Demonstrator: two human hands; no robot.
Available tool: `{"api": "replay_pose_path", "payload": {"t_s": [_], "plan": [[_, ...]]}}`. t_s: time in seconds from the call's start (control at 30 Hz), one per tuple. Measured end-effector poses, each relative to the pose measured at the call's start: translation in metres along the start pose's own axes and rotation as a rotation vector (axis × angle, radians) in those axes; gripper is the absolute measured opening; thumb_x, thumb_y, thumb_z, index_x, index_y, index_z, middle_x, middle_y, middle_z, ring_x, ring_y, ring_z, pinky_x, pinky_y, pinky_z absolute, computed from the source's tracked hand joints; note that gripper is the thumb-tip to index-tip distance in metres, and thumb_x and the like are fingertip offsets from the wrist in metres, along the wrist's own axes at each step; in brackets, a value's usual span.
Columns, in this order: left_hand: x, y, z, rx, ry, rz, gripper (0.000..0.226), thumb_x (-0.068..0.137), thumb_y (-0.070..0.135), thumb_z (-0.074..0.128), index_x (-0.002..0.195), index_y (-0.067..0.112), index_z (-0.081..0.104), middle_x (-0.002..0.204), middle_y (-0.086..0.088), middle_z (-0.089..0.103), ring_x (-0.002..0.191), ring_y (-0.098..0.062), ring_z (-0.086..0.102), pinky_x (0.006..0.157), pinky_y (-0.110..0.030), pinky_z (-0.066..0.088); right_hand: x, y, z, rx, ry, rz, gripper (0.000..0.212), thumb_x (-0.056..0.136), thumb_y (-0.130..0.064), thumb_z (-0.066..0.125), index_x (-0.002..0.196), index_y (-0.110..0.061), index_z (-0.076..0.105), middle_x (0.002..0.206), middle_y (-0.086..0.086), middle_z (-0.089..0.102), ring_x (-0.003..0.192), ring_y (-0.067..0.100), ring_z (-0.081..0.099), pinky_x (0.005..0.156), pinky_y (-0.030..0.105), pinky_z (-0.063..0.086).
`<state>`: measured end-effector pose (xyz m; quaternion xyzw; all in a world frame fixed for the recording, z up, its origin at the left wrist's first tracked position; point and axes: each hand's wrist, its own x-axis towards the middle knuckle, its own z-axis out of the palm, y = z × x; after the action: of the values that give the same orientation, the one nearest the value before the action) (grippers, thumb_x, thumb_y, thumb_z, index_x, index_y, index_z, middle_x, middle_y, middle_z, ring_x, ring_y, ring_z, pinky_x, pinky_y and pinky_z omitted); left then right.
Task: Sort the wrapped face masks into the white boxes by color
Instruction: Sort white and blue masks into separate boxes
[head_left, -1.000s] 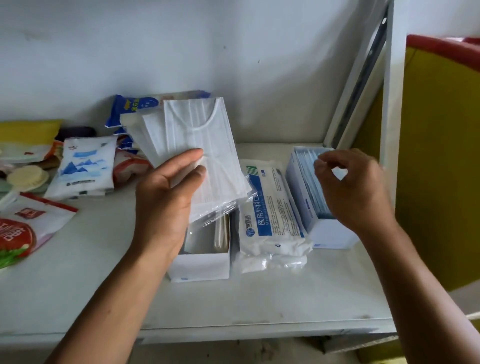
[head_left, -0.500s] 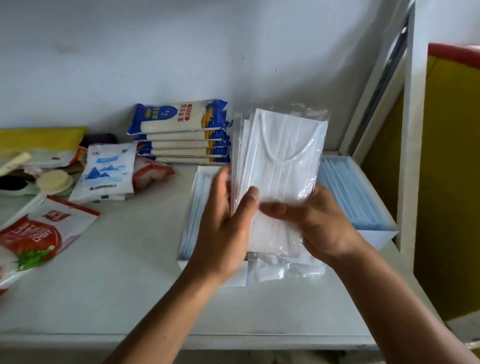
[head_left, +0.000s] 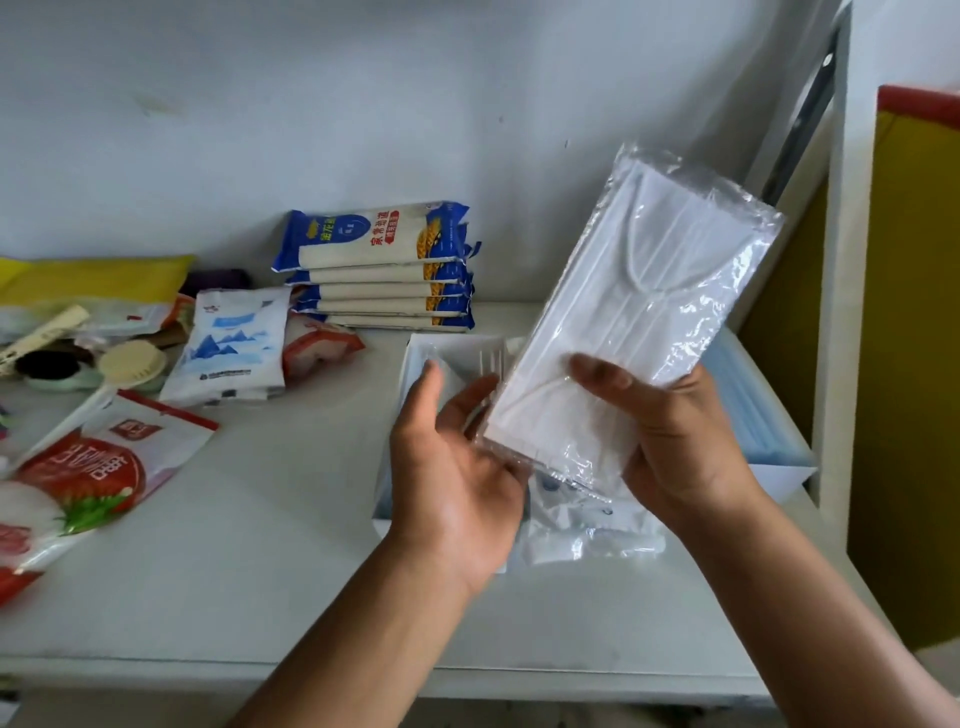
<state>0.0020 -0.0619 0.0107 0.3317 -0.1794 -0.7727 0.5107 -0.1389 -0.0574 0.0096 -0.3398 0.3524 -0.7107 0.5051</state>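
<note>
My right hand (head_left: 675, 441) grips the lower end of a clear-wrapped stack of white face masks (head_left: 639, 306), tilted up to the right above the shelf. My left hand (head_left: 457, 467) is open, palm up, its fingers just left of the pack's bottom edge. Beneath my hands stands a white box (head_left: 415, 358) with a few wrapped white masks inside. A second white box (head_left: 779, 467) at the right holds blue masks (head_left: 748, 395). Another wrapped mask pack (head_left: 587, 530) lies on the shelf between the two boxes.
A stack of blue-and-white noodle packets (head_left: 379, 265) leans on the back wall. Food pouches (head_left: 104, 467), a tissue pack (head_left: 234, 348) and a brush (head_left: 130, 364) crowd the left of the white shelf (head_left: 208, 597). A white upright frame (head_left: 831, 312) bounds the right side.
The pack of white masks passed from my left hand to my right and tilted to the right. My left hand let go and opened. The camera view shifted left.
</note>
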Motion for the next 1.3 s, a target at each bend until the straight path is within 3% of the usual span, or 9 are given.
{"api": "replay_pose_path", "payload": {"t_s": [0.2, 0.3, 0.47, 0.6, 0.7, 0.8, 0.97, 1.1, 1.3], "plan": [[0.005, -0.009, -0.001, -0.059, 0.013, 0.032, 0.067, 0.095, 0.058, 0.04, 0.121, 0.003, 0.067, 0.117, -0.022, 0.07, 0.113, -0.037, 0.066, 0.104, -0.048, 0.046, -0.003, 0.005, 0.002, -0.11, -0.064, 0.013, 0.039, 0.072, -0.001, 0.077, 0.11, -0.007, 0.069, 0.108, 0.012, 0.075, 0.104, 0.03, 0.071, 0.085, 0.038, 0.057], [0.011, 0.005, -0.005, 0.239, -0.042, 0.208, 0.05, 0.089, 0.055, 0.055, 0.099, 0.008, 0.07, 0.099, -0.012, 0.072, 0.094, -0.028, 0.069, 0.087, -0.04, 0.052, 0.001, 0.0, 0.0, -0.084, -0.028, 0.019, 0.037, 0.071, -0.002, 0.072, 0.108, -0.008, 0.07, 0.108, 0.01, 0.076, 0.103, 0.028, 0.072, 0.083, 0.036, 0.057], [0.013, 0.027, -0.019, 0.909, -0.367, 0.342, 0.037, 0.078, 0.031, 0.076, 0.112, 0.015, 0.071, 0.106, -0.006, 0.077, 0.103, -0.026, 0.072, 0.097, -0.052, 0.053, -0.002, 0.003, 0.001, -0.102, -0.169, 0.098, 0.039, 0.078, 0.003, 0.068, 0.117, 0.006, 0.065, 0.113, 0.025, 0.071, 0.105, 0.04, 0.07, 0.088, 0.045, 0.057], [0.011, 0.04, -0.02, 0.896, -0.17, 0.441, 0.026, 0.074, 0.01, 0.08, 0.099, 0.011, 0.073, 0.092, -0.005, 0.079, 0.089, -0.025, 0.076, 0.081, -0.039, 0.06, 0.0, 0.01, 0.003, -0.174, -0.23, 0.149, 0.034, 0.084, -0.019, 0.071, 0.112, -0.001, 0.067, 0.108, 0.015, 0.073, 0.102, 0.032, 0.069, 0.089, 0.042, 0.055], [0.019, 0.079, -0.035, 0.828, 0.056, 0.578, 0.018, 0.075, 0.006, 0.08, 0.087, 0.018, 0.073, 0.084, 0.006, 0.079, 0.083, -0.014, 0.075, 0.077, -0.032, 0.059, 0.006, 0.009, -0.007, -0.595, -0.138, 0.0, 0.031, 0.084, -0.041, 0.061, 0.101, -0.018, 0.071, 0.099, -0.003, 0.074, 0.099, 0.013, 0.069, 0.084, 0.029, 0.049], [0.021, 0.108, -0.051, 0.872, 0.144, 0.644, 0.023, 0.072, 0.008, 0.08, 0.09, 0.021, 0.075, 0.087, 0.012, 0.078, 0.087, -0.013, 0.074, 0.085, -0.034, 0.056, 0.0, 0.02, -0.008, -0.929, -0.368, -0.117, 0.03, 0.092, -0.033, 0.051, 0.109, -0.021, 0.073, 0.111, -0.013, 0.071, 0.109, 0.0, 0.062, 0.09, 0.018, 0.047], [0.02, 0.11, -0.054, 1.103, 0.208, 0.635, 0.043, 0.06, 0.021, 0.082, 0.101, 0.024, 0.07, 0.098, 0.01, 0.076, 0.09, -0.015, 0.072, 0.082, -0.033, 0.055, -0.007, 0.043, -0.006, -1.257, -0.694, -0.229, 0.029, 0.095, -0.031, 0.05, 0.102, -0.021, 0.076, 0.115, -0.008, 0.07, 0.119, -0.001, 0.055, 0.122, 0.03, 0.016], [0.016, 0.095, -0.046, 1.315, 0.206, 0.655, 0.04, 0.066, 0.018, 0.081, 0.101, 0.025, 0.065, 0.096, 0.01, 0.072, 0.085, -0.013, 0.069, 0.075, -0.031, 0.055, -0.009, 0.041, -0.008, -1.477, -0.58, -0.386, 0.035, 0.094, -0.045, 0.048, 0.085, -0.025, 0.076, 0.093, -0.015, 0.067, 0.111, 0.018, 0.055, 0.111, 0.042, 0.032], [0.015, 0.068, -0.035, 1.664, 0.265, 0.669, 0.036, 0.072, 0.02, 0.074, 0.103, 0.019, 0.057, 0.092, 0.005, 0.056, 0.08, -0.017, 0.059, 0.059, -0.025, 0.044, -0.005, 0.044, -0.009, -1.372, -0.603, -0.427, 0.033, 0.096, -0.037, 0.053, 0.078, -0.017, 0.073, 0.082, -0.009, 0.069, 0.087, 0.013, 0.061, 0.106, 0.037, 0.035]]}}
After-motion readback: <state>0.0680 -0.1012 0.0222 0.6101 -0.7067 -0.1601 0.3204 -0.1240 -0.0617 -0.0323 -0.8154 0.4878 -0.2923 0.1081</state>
